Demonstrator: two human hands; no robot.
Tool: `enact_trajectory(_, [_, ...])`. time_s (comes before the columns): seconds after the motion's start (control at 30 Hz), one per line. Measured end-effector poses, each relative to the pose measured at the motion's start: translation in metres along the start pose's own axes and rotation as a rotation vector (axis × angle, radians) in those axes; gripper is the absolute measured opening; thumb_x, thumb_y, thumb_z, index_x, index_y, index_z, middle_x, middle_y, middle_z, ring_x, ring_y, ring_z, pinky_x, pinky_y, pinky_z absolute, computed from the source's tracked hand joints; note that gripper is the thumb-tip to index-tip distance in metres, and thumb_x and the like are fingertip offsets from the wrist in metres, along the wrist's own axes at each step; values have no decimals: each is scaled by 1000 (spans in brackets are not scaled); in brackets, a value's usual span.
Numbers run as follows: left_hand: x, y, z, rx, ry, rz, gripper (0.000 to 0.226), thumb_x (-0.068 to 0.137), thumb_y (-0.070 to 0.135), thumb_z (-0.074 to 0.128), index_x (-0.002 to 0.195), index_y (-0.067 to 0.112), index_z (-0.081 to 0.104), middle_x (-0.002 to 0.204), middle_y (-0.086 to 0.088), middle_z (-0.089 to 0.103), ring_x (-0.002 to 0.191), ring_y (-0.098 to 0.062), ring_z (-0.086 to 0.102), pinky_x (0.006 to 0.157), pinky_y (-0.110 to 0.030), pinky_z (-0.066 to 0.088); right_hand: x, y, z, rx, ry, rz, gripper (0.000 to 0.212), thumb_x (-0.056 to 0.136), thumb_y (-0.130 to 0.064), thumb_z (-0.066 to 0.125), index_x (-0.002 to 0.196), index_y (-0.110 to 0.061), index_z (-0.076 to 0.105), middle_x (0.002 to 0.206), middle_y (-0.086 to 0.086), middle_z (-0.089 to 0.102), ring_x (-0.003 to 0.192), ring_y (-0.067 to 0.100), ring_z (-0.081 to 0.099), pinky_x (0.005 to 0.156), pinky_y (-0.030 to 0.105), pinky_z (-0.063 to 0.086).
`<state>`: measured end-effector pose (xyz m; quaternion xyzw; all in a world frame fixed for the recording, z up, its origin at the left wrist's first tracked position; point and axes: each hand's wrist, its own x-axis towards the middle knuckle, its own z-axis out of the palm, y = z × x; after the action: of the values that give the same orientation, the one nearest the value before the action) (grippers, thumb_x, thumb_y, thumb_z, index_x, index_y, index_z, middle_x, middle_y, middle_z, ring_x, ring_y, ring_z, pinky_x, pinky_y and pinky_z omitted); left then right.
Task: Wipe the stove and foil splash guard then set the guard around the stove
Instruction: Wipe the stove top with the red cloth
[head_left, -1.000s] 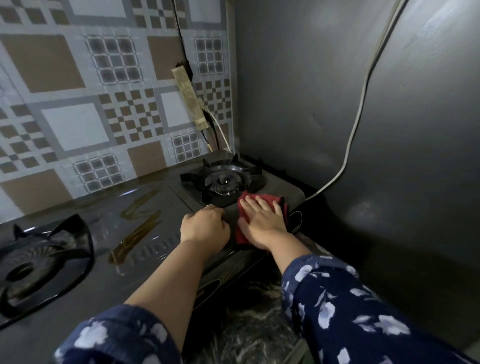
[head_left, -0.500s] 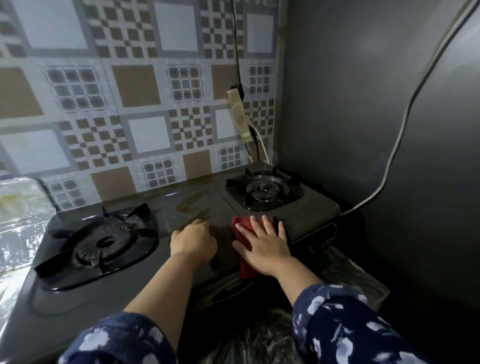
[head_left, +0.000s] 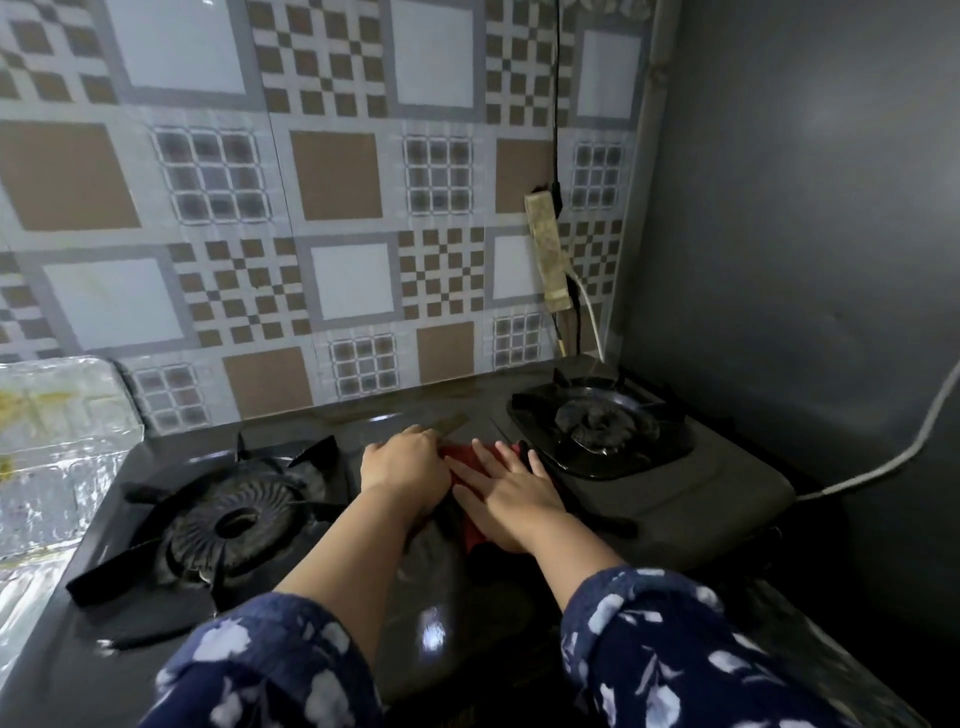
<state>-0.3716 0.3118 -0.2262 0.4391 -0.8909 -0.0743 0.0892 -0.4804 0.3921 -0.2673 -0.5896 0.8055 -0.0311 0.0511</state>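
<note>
Head view, angled down onto a glossy black two-burner gas stove (head_left: 457, 592) set into a corner. Backed onto a wall of grey, white and brown patterned tiles (head_left: 337, 182), with a plain dark grey wall (head_left: 805, 208) to the right.

Found the right hand (head_left: 511, 499) opened flat, palm down and fingers spread, pressed on a red cleaning cloth (head_left: 465, 454) lying on the stove's centre panel between the two burners. Placed the left hand (head_left: 405, 462) just beside it, knuckles up and fingers curled under, touching the cloth's left edge. Could not tell whether those fingers pinched the cloth or only rested against it. Left most of the cloth hidden under the right palm, with red showing between the hands and below the wrist.

Flanked the hands with the round ribbed left burner and its black pan support (head_left: 228, 525) and the right burner with its own support (head_left: 597, 421) farther back, near the corner. Covered both forearms with dark blue sleeves printed with pale flowers (head_left: 675, 649).

Kept the crinkled silver foil splash guard (head_left: 57, 441) at the far left, standing off the stove's left end, stained yellowish near its top.

Hung a grimy cream power strip (head_left: 545, 249) on the tiles above the right burner. Trailed a white cable (head_left: 883, 467) across the grey wall.
</note>
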Motion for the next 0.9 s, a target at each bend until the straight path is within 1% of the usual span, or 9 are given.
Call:
enact_trajectory(0.2, [73, -27, -5, 17, -14, -11, 39, 91, 27, 41, 128, 26, 54, 131, 0, 53, 120, -22, 52, 100, -40, 35, 98, 1, -6, 34, -14, 3, 50, 97, -55, 12, 146, -51, 7, 162, -6, -5, 149, 24, -5, 118, 50, -7])
enact_trajectory(0.3, [108, -38, -5, 30, -15, -17, 36, 92, 28, 39, 123, 29, 56, 124, 1, 58, 112, -22, 57, 96, -41, 41, 150, 3, -8, 38, -16, 13, 50, 97, -56, 11, 146, -51, 7, 162, -6, -4, 148, 25, -5, 117, 51, -7])
enact_trajectory(0.4, [137, -43, -4, 17, -26, -22, 34, 93, 27, 40, 124, 30, 55, 122, 1, 59, 109, -20, 58, 95, -41, 46, 191, 12, -11, 35, -7, 23, 50, 96, -59, 9, 145, -53, 8, 162, -6, -2, 148, 26, -4, 116, 54, -7])
enact_trajectory(0.47, [151, -43, -2, 18, -19, -20, 34, 95, 27, 41, 126, 29, 53, 127, 0, 57, 113, -20, 56, 98, -41, 45, 212, 23, -12, 38, 6, 52, 50, 95, -60, 7, 144, -54, 9, 162, -7, -1, 148, 26, -3, 115, 56, -5])
enact_trajectory(0.53, [160, -44, -2, 7, -4, -1, 37, 95, 26, 42, 131, 29, 50, 136, 0, 52, 122, -20, 51, 103, -41, 40, 223, 30, -14, 33, 3, 90, 49, 95, -60, 7, 144, -54, 10, 162, -8, 1, 148, 26, -3, 113, 58, -6])
enact_trajectory(0.6, [163, -45, -2, -1, 6, 26, 40, 94, 27, 43, 134, 29, 48, 140, 0, 49, 126, -21, 48, 105, -41, 36, 227, 28, -16, -4, -43, 120, 51, 95, -60, 7, 145, -53, 6, 162, -6, -5, 148, 29, -12, 109, 63, -14])
enact_trajectory(0.67, [162, -47, -3, 5, 23, 47, 42, 94, 29, 43, 136, 29, 46, 142, 1, 47, 128, -21, 46, 106, -41, 35, 226, 24, -26, -72, -145, 154, 61, 91, -67, 9, 147, -47, -4, 160, -1, -18, 144, 35, -24, 104, 66, -21])
enact_trajectory(0.77, [156, -50, -1, -11, 12, 51, 42, 94, 30, 45, 136, 31, 45, 142, 2, 48, 129, -19, 45, 107, -40, 34, 219, 24, -42, -56, -331, 140, 79, 84, -78, 18, 148, -41, -11, 158, 1, -24, 142, 37, -26, 108, 65, -16])
enact_trajectory(0.9, [153, -51, 3, -17, 21, 60, 41, 94, 30, 43, 135, 31, 45, 139, 3, 49, 128, -17, 46, 107, -39, 32, 217, 34, -41, -39, -409, 56, 83, 76, -86, 19, 144, -51, -14, 157, -3, -27, 141, 37, -28, 109, 65, -14])
